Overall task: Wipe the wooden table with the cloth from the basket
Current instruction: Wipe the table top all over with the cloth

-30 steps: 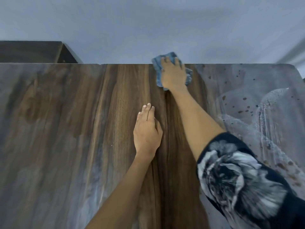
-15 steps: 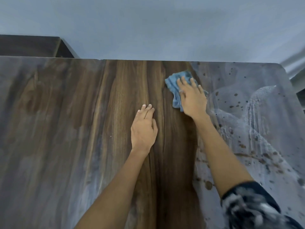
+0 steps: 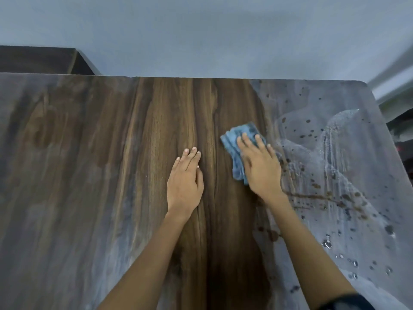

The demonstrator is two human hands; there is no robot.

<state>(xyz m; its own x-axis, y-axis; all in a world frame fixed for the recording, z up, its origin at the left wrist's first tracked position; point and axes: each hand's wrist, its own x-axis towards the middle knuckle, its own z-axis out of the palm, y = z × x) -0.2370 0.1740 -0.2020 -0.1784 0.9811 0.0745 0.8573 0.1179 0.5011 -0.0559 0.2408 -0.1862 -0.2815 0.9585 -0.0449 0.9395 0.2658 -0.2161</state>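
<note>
Right hand (image 3: 260,167) presses the blue cloth (image 3: 239,148) flat on the wooden table (image 3: 89,175) — left hand (image 3: 185,177) rests beside it.

The cloth lies bunched under the right hand's straight, spread fingers, right of the table's middle and nearer its far edge, at the border of a wet, speckled patch (image 3: 335,175). The left hand lies palm down, fingers straight, on bare wood — just left of the cloth, not touching it.

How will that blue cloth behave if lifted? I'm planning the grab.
Probably floppy: the cloth lies crumpled in soft folds under the right hand. Likely light. Possibly damp, since droplets sit on the table.
</note>
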